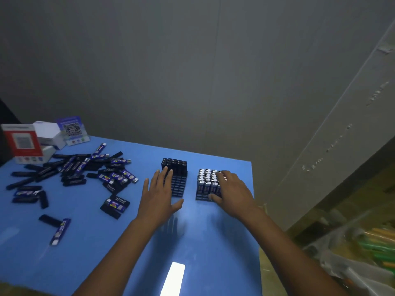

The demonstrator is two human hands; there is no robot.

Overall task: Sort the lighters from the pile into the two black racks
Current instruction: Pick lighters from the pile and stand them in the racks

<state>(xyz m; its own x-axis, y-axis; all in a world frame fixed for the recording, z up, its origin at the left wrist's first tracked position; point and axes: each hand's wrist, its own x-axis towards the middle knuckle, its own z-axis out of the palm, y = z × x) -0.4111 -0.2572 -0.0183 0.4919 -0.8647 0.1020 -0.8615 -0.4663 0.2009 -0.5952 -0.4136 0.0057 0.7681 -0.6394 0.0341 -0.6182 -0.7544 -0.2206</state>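
l hand (pixel 159 194) flat, fingers straight, holds nothing, tips on left rack (pixel 176 180) w/ black lighters at far rows | r hand (pixel 232 192) loosely curled over right rack (pixel 206 185), fingers on silver-top lighters, grip unclear | pile (pixel 72 174) well left of l fingers on blue table (pixel 203 242)

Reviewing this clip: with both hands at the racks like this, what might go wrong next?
1. The right hand rests on the upright lighters in the right rack, which sits near the table edge; a shove might tip or slide it.
2. The left hand lies over the left rack, so a nudge may topple its back-row black lighters.
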